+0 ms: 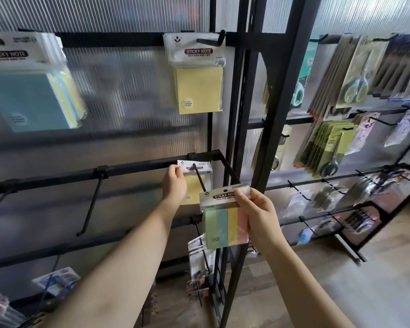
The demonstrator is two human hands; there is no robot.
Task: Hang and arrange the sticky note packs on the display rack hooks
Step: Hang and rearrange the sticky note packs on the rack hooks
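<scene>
Pinching glossy striped pack [224,223], right hand [258,215], thin black hook [199,177]

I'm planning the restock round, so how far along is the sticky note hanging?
Done: a yellow pack hangs on the top hook, and blue packs hang at upper left. In hand: the left hand holds a yellow pack on the middle hook; the right hand pinches a four-colour pack, not yet hung. Left: hanging it; an empty hook is nearby.
</scene>
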